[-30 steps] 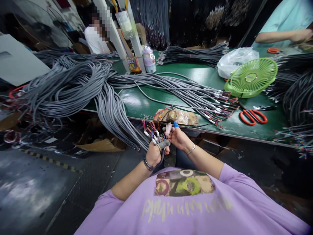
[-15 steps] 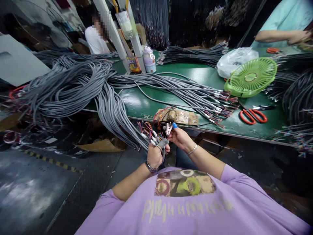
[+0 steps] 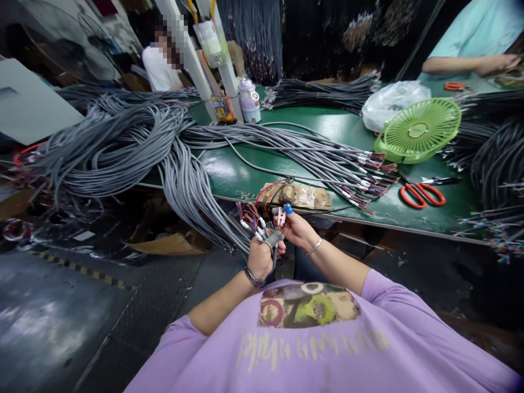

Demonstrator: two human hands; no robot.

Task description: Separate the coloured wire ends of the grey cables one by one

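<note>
My left hand [image 3: 262,257] is wrapped around grey cables [image 3: 233,234], a grey wrap covering its thumb. White-sleeved ends with coloured wires [image 3: 250,214] fan out above the fist. Close by on the right, my right hand [image 3: 301,232] has its fingers pinched together beside the wire tips, with a blue finger cot [image 3: 289,209] on one finger. A pale pink clip [image 3: 281,216] shows at those fingers; whether they grip it or a thin wire cannot be told. Just beyond, a taped cardboard piece [image 3: 303,195] with wires lies along the table edge.
On the green table [image 3: 229,169] lie a large heap of grey cables [image 3: 118,142], orange-handled scissors [image 3: 422,195], a green fan [image 3: 420,131], a plastic bag [image 3: 391,103] and a purple bottle [image 3: 249,101]. Dark cables [image 3: 499,164] pile at right. Two other people sit across.
My left hand and the wire ends have shifted slightly right. My right hand has moved a little left, so the wire ends and the clip are closer together.
</note>
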